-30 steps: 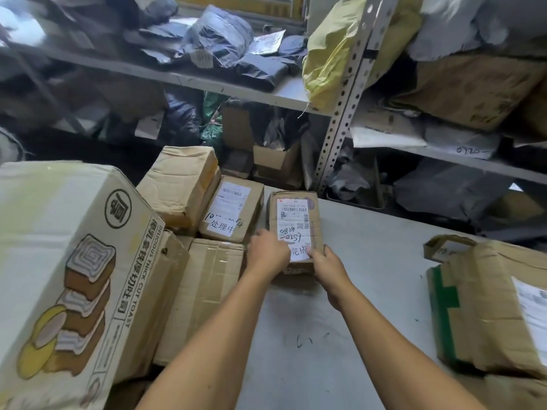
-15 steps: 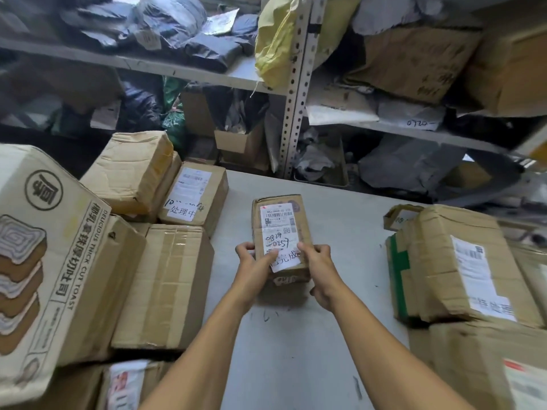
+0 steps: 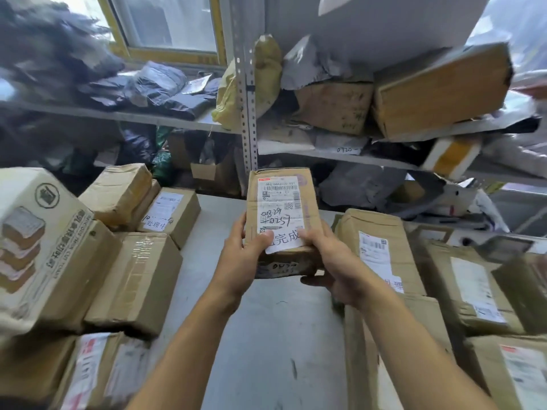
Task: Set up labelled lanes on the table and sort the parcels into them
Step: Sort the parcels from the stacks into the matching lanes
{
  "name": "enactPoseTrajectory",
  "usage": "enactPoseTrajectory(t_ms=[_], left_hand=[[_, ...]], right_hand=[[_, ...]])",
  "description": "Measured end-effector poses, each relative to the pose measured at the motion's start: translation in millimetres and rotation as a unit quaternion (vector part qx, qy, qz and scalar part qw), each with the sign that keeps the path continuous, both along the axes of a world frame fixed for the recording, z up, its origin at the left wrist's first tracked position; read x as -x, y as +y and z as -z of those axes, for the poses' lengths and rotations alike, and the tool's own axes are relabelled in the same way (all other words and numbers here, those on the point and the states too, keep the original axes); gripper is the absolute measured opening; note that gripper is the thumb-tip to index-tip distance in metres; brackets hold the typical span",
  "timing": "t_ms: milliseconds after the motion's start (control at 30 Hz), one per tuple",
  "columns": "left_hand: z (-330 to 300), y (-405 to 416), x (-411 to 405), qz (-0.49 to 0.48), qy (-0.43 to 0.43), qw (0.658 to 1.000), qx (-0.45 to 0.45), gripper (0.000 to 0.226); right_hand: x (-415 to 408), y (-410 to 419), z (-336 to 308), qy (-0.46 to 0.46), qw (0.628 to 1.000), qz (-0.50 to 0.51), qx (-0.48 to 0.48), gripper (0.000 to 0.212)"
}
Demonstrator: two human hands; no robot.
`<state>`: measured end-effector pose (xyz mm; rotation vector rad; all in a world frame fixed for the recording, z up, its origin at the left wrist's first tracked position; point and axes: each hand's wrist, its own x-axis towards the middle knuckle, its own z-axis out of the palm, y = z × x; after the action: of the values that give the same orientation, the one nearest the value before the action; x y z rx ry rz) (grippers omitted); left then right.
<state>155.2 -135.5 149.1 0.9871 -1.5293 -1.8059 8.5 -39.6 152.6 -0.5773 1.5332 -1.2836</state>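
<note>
Small cardboard parcel (image 3: 282, 220) held up off the grey table (image 3: 266, 335), centre of view, label side facing cam, long axis running away from the person. Shipping label (image 3: 280, 202) on top face: barcode, QR code, handwritten digits approx. "0257". Second white slip (image 3: 285, 239) w/ handwritten chars at the near end, partly under both thumbs.

Left hand (image 3: 245, 255): grips near-left corner of parcel, thumb pressed on top over the slip, fingers wrapped along the left side and beneath; fingertips not visible.
Right hand (image 3: 334, 264): grips near-right corner, thumb on top at slip edge, fingers curled under the parcel's base.

Surroundings:
- Left of table: large toast-print carton (image 3: 38, 247) at the edge; taped brown boxes (image 3: 136, 279) stacked beside it; labelled box (image 3: 171, 213) further back w/ handwritten slip.
- Right of table: labelled brown parcels (image 3: 379, 250), touching one another, more at lower right (image 3: 485, 294).
- Behind: metal shelving upright (image 3: 247, 93), shelves w/ dark poly mailers (image 3: 159, 87), yellow bag (image 3: 266, 69), cartons (image 3: 438, 90).
- Frame edges motion-blurred; text there unreadable.
</note>
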Motion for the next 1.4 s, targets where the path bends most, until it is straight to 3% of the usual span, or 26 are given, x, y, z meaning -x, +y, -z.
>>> enactPoseTrajectory(t_ms=[333, 567, 767, 833, 967, 1400], left_hand=[[-38.7, 113.6, 40.8, 0.087, 0.055, 0.995, -0.005, 0.047], [-38.9, 174.8, 81.0, 0.223, 0.074, 0.972, -0.012, 0.052], [-34.2, 243.4, 122.3, 0.298, 0.069, 0.951, -0.029, 0.056], [-32.2, 266.5, 137.5, 0.31, 0.067, 0.948, -0.032, 0.058], [-24.5, 315.0, 170.6, 0.335, 0.069, 0.939, -0.042, 0.059], [-14.1, 462.5, 271.3, 0.304, 0.031, 0.951, -0.045, 0.076]], right_hand=[[29.9, 141.0, -39.8, 0.009, 0.995, 0.098, 0.036, 0.024], [45.1, 235.2, -40.3, 0.028, 0.974, 0.224, 0.025, 0.044], [65.6, 318.0, -35.9, 0.023, 0.955, 0.296, 0.018, 0.017], [75.6, 344.2, -33.8, 0.025, 0.95, 0.31, 0.015, 0.018], [103.7, 397.7, -33.4, 0.038, 0.95, 0.308, 0.011, 0.042], [218.3, 543.4, -28.3, 0.044, 0.97, 0.237, 0.03, 0.046]])
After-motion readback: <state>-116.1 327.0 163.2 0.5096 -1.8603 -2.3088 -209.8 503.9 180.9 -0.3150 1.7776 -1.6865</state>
